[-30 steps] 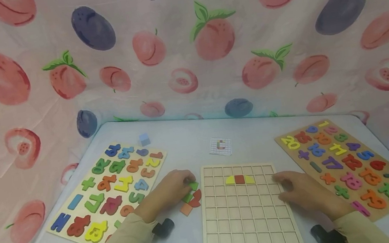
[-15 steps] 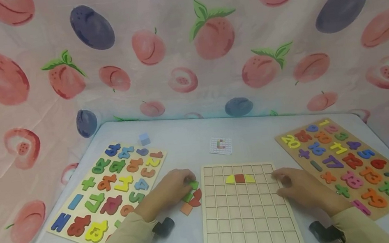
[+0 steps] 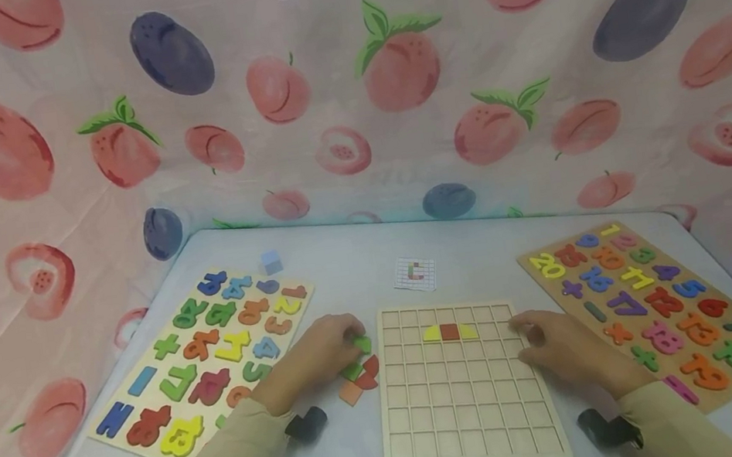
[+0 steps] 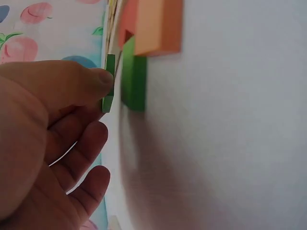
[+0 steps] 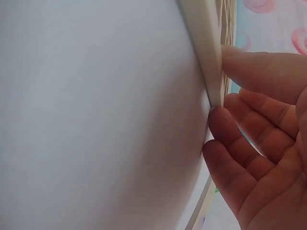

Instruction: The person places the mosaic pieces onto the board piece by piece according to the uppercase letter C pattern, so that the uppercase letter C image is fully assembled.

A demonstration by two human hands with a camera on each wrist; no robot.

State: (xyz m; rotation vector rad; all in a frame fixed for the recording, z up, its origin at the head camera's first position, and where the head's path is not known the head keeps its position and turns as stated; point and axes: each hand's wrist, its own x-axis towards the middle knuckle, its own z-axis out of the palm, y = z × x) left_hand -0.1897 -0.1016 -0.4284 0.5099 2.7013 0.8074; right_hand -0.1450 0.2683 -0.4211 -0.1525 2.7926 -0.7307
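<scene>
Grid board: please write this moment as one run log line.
left hand pinches green piece | right hand holds grid board edge | yellow and red pieces placed

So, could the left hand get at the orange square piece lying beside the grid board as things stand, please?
Probably yes: the left hand pinches a green piece, and the orange square piece lies uncovered just below it on the table, with nothing between them.
</scene>
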